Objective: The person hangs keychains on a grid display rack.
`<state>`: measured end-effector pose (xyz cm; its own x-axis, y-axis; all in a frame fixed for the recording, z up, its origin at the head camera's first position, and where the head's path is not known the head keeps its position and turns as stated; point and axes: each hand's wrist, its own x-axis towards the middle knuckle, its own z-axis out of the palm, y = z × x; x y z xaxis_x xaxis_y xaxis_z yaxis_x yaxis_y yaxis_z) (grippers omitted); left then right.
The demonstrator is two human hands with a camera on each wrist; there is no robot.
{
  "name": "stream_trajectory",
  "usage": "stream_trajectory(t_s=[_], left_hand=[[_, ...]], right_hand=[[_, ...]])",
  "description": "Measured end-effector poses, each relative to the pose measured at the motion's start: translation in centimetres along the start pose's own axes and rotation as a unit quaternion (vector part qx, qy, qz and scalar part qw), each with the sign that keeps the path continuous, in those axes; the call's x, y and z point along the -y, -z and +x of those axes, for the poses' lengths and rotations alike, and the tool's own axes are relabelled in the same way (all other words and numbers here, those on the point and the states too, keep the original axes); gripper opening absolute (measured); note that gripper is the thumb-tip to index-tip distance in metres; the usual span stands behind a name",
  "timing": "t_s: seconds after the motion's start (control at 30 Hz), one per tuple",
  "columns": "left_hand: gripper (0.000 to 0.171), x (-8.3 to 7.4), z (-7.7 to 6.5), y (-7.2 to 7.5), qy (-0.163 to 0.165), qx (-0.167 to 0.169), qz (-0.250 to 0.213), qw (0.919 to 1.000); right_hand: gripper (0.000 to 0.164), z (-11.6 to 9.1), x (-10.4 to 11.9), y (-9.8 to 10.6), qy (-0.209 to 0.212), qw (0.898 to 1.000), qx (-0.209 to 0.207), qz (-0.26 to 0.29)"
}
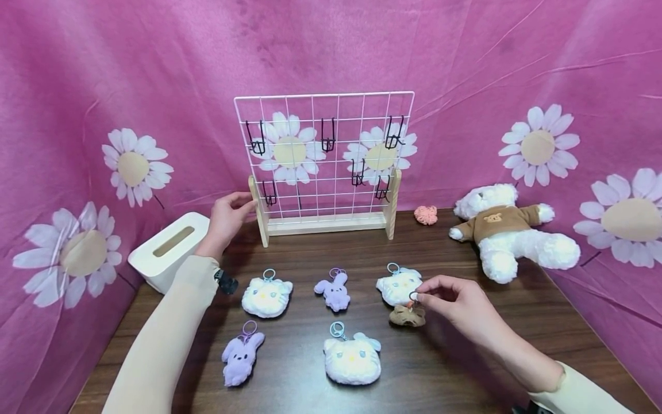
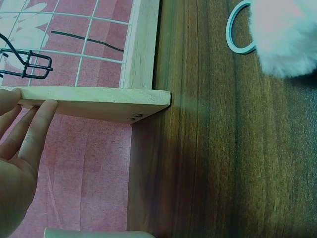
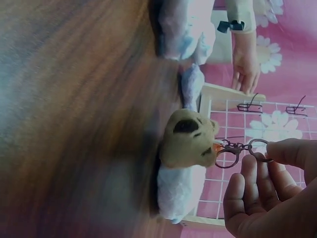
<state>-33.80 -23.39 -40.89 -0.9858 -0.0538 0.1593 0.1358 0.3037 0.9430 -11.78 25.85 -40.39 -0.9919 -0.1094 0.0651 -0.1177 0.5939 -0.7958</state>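
My right hand (image 1: 455,305) pinches the dark ring (image 3: 260,150) of a brown plush bear-head keychain (image 1: 407,316) between thumb and fingers. The bear head hangs from its chain in front of a white plush cat-head keychain (image 1: 398,286) with a blue ring, overlapping it in the head view. My left hand (image 1: 233,215) is at the left wooden upright (image 1: 260,215) of a white wire grid rack (image 1: 326,161), its straight fingers touching the upright's edge and outer side. Several black hooks (image 1: 328,138) hang on the grid, with nothing on them.
On the brown table lie two more white cat keychains (image 1: 266,297) (image 1: 353,359) and two purple rabbit keychains (image 1: 334,292) (image 1: 242,356). A white tissue box (image 1: 150,259) stands at left. At back right are a coral-pink fluffy piece (image 1: 426,215) and a white teddy bear (image 1: 504,230) in a brown top.
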Motion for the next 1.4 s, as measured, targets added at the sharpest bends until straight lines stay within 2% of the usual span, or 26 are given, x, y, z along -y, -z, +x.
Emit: stream_trajectory(t_s=[0.2,0.43,0.77,0.97,1.23,1.4], left_hand=[[0.041,-0.1,0.1,-0.1,0.005,0.001,-0.011,0.9999],[0.040,-0.1,-0.1,-0.1,0.005,0.004,-0.009,0.9999],[0.040,-0.1,-0.3,-0.1,0.004,0.001,-0.015,0.9999],[0.046,-0.2,-0.2,-0.2,0.007,0.002,-0.020,0.9998],[0.047,0.0,-0.1,-0.2,0.005,0.003,-0.006,1.0000],[0.046,0.0,-0.1,-0.2,-0.002,0.003,-0.004,1.0000]], right_hand=[[0.010,0.5,0.8,0.5,0.005,1.000,-0.001,0.007],[0.011,1.4,1.6,1.4,0.020,1.000,-0.008,-0.011],[0.015,3.4,2.8,2.7,0.042,0.999,-0.024,-0.014],[0.017,4.6,3.4,3.1,0.046,0.998,-0.029,-0.013],[0.024,6.6,3.4,3.1,0.036,0.999,-0.032,-0.007],[0.025,8.1,2.9,3.1,0.045,0.998,-0.035,-0.008]])
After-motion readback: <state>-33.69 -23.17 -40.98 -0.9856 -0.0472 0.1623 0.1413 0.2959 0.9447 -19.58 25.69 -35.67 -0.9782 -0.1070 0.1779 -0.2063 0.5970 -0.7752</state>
